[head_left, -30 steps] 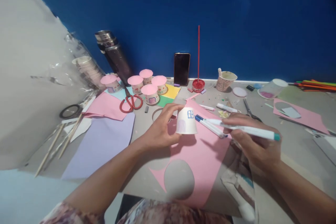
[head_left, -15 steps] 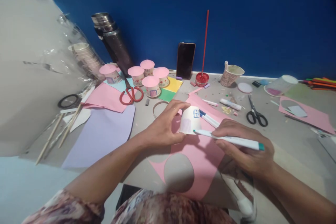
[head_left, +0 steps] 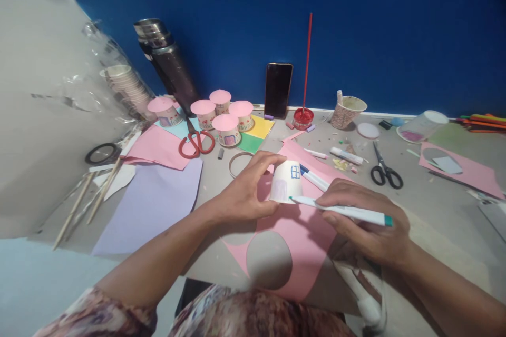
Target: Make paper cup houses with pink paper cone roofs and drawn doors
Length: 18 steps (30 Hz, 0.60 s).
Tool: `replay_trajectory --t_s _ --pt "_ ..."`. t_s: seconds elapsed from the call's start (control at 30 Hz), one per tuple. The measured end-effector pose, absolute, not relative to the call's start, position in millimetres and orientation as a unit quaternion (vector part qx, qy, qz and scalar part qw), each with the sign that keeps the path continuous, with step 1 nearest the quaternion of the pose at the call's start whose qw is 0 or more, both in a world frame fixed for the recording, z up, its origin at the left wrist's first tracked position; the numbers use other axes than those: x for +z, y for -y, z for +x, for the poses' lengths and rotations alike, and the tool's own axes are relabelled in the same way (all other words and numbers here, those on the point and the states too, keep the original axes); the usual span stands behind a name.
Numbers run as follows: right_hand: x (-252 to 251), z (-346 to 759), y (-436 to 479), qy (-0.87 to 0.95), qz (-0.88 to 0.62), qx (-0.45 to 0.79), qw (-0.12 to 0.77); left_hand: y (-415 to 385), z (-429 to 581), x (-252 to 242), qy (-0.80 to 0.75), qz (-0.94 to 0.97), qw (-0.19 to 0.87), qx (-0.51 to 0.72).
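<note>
My left hand [head_left: 249, 187] grips an upside-down white paper cup [head_left: 286, 183] by its left side, thumb near the rim and fingers at the top. A blue window and a pale purple door are drawn on it. My right hand [head_left: 367, 221] is closed round a white marker with a green end [head_left: 348, 211]; its green tip touches the cup low down, right of the door. Underneath lies pink paper [head_left: 302, 242] with a round hole cut in it. A white and blue marker [head_left: 314, 177] rests just behind the cup.
Several decorated cups with pink paper tops [head_left: 226, 131] stand at the back left, near red-handled scissors [head_left: 196, 142] and a dark flask [head_left: 169, 63]. A phone [head_left: 278, 89] leans on the blue wall. Black scissors [head_left: 385, 171] lie to the right. Purple paper [head_left: 154, 205] lies at left.
The marker tip has shifted slightly left along the cup's lower edge, and a small green mark shows there. My left hand keeps its hold on the cup.
</note>
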State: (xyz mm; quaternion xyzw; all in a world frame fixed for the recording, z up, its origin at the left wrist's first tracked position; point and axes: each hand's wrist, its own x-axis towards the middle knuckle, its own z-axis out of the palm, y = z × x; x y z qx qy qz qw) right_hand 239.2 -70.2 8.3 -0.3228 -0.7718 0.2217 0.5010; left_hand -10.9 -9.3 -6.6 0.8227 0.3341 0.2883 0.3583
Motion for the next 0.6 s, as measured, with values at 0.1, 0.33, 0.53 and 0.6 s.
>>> replay_trajectory --t_s 0.1,0.33,0.53,0.6 --pt "7.6 240.8 70.0 0.759 -0.344 0.208 0.511 9.9 -10.6 -7.1 -0.334 0.818 0.367 0.292" --pt "10.1 241.6 71.2 0.768 -0.315 0.24 0.503 7.9 -11.8 -8.4 -0.332 0.805 0.392 0.297" --pt "8.4 243.3 71.2 0.753 -0.351 0.197 0.521 8.3 -11.2 -7.7 -0.335 0.795 0.408 0.3" --pt "8.4 244.1 71.5 0.756 -0.345 0.208 0.516 8.5 -11.1 -8.5 -0.332 0.79 0.415 0.306"
